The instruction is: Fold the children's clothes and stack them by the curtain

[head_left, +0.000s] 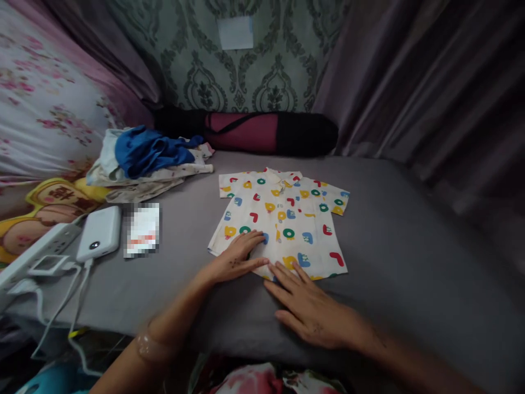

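Note:
A small white short-sleeved shirt [279, 219] with a colourful letter print lies spread flat, its collar pointing away from me. My left hand [238, 257] rests on the shirt's lower left part, fingers stretched out. Beside it, my right hand [303, 306] lies with spread fingers; its fingertips touch the bottom hem and its palm is over the grey sheet. Neither hand grips the cloth. The tips of the two hands nearly meet near the middle of the hem.
A grey sheet [394, 246] covers the surface. At the left are a pile of clothes [151, 156], a white power bank [99, 232], a power strip [41, 254] with cables, a blurred packet [142, 230] and a yellow cushion [53, 208]. A long black and maroon bag [246, 133] lies along the wall.

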`<control>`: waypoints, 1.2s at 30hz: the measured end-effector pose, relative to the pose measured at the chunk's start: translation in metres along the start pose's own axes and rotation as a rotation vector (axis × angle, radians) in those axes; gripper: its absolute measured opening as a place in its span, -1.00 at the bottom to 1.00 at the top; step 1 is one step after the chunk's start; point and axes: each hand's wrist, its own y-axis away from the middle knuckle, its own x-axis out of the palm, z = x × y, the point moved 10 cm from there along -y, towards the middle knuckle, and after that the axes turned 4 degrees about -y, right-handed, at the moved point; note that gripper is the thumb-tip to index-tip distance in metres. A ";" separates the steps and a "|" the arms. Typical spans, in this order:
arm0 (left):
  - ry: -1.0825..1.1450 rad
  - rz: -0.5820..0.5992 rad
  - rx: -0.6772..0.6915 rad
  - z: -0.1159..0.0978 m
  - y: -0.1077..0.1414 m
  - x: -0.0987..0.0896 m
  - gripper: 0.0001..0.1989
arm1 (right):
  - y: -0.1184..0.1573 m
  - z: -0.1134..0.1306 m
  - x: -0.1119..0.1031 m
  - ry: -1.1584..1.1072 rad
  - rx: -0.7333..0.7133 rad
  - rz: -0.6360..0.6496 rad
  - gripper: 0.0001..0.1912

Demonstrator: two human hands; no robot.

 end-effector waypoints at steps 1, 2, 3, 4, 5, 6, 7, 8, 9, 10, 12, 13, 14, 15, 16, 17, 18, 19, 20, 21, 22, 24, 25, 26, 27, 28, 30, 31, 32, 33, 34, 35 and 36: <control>-0.021 -0.030 0.012 -0.001 -0.004 -0.003 -0.50 | -0.002 0.000 -0.009 -0.089 -0.032 0.030 -0.57; -0.047 -0.050 0.021 -0.003 -0.009 -0.004 -0.57 | -0.006 -0.006 -0.021 -0.181 -0.043 0.033 -0.62; -0.077 -0.059 0.026 -0.007 -0.015 -0.006 -0.63 | -0.012 -0.019 -0.036 -0.266 -0.020 -0.008 -0.63; -0.109 -0.065 0.028 -0.011 -0.023 -0.006 -0.67 | -0.020 -0.038 -0.052 -0.329 0.035 -0.085 -0.63; -0.143 -0.071 0.030 -0.016 -0.031 -0.006 -0.69 | -0.029 -0.060 -0.067 -0.341 0.084 -0.180 -0.63; -0.176 -0.081 0.039 -0.023 -0.040 -0.005 -0.69 | -0.038 -0.083 -0.080 -0.310 0.136 -0.273 -0.63; -0.209 -0.097 0.052 -0.030 -0.048 -0.003 -0.69 | -0.047 -0.106 -0.090 -0.255 0.187 -0.356 -0.62; -0.241 -0.108 0.069 -0.036 -0.056 0.002 -0.68 | -0.057 -0.126 -0.095 -0.193 0.228 -0.409 -0.60; -0.275 -0.110 0.080 -0.041 -0.063 0.009 -0.65 | -0.067 -0.144 -0.097 -0.127 0.271 -0.428 -0.59; -0.315 -0.105 0.070 -0.042 -0.069 0.017 -0.58 | -0.078 -0.159 -0.095 -0.065 0.312 -0.414 -0.56; -0.390 -0.079 0.031 -0.038 -0.077 0.035 -0.44 | -0.096 -0.183 -0.087 0.041 0.399 -0.354 -0.50; -0.420 -0.071 0.013 -0.034 -0.078 0.044 -0.39 | -0.103 -0.190 -0.083 0.085 0.430 -0.321 -0.48; -0.444 -0.066 0.004 -0.031 -0.079 0.050 -0.37 | -0.110 -0.196 -0.080 0.120 0.452 -0.295 -0.45; -0.464 -0.071 0.003 -0.028 -0.078 0.055 -0.36 | -0.115 -0.199 -0.078 0.147 0.465 -0.276 -0.44; -0.481 -0.084 0.006 -0.026 -0.078 0.058 -0.36 | -0.120 -0.202 -0.078 0.168 0.476 -0.265 -0.43; -0.494 -0.100 0.011 -0.025 -0.076 0.060 -0.36 | -0.124 -0.205 -0.078 0.183 0.487 -0.260 -0.42; -0.506 -0.116 0.017 -0.024 -0.075 0.060 -0.36 | -0.127 -0.208 -0.080 0.196 0.498 -0.261 -0.42; -0.514 -0.130 0.021 -0.024 -0.075 0.060 -0.37 | -0.130 -0.212 -0.082 0.210 0.509 -0.267 -0.42; -0.522 -0.139 0.022 -0.024 -0.074 0.060 -0.37 | -0.133 -0.216 -0.086 0.228 0.518 -0.277 -0.42; -0.526 -0.144 0.024 -0.024 -0.074 0.060 -0.38 | -0.136 -0.218 -0.090 0.249 0.523 -0.293 -0.43; -0.529 -0.146 0.026 -0.025 -0.074 0.060 -0.38 | -0.138 -0.220 -0.094 0.273 0.523 -0.314 -0.44; -0.529 -0.148 0.033 -0.026 -0.074 0.060 -0.38 | -0.142 -0.222 -0.104 0.325 0.516 -0.357 -0.47; -0.526 -0.149 0.036 -0.027 -0.074 0.059 -0.38 | -0.144 -0.222 -0.108 0.348 0.515 -0.379 -0.49; -0.521 -0.148 0.039 -0.028 -0.074 0.059 -0.38 | -0.146 -0.221 -0.112 0.367 0.514 -0.401 -0.50; -0.515 -0.147 0.042 -0.028 -0.073 0.058 -0.38 | -0.147 -0.220 -0.115 0.382 0.516 -0.421 -0.51; -0.508 -0.146 0.044 -0.029 -0.073 0.058 -0.39 | -0.148 -0.220 -0.117 0.392 0.524 -0.443 -0.52; -0.492 -0.147 0.047 -0.029 -0.072 0.057 -0.39 | -0.147 -0.221 -0.120 0.404 0.550 -0.488 -0.53; -0.485 -0.152 0.047 -0.030 -0.072 0.056 -0.40 | -0.147 -0.221 -0.120 0.407 0.562 -0.506 -0.52; -0.478 -0.157 0.048 -0.030 -0.072 0.056 -0.41 | -0.147 -0.222 -0.119 0.409 0.572 -0.520 -0.52; -0.473 -0.161 0.050 -0.030 -0.072 0.055 -0.41 | -0.147 -0.223 -0.118 0.410 0.578 -0.528 -0.52; -0.470 -0.164 0.051 -0.030 -0.072 0.055 -0.42 | -0.147 -0.224 -0.117 0.410 0.579 -0.532 -0.51; -0.470 -0.163 0.053 -0.030 -0.072 0.056 -0.42 | -0.147 -0.224 -0.116 0.408 0.580 -0.533 -0.51; -0.473 -0.158 0.054 -0.029 -0.072 0.056 -0.42 | -0.148 -0.225 -0.115 0.403 0.583 -0.531 -0.51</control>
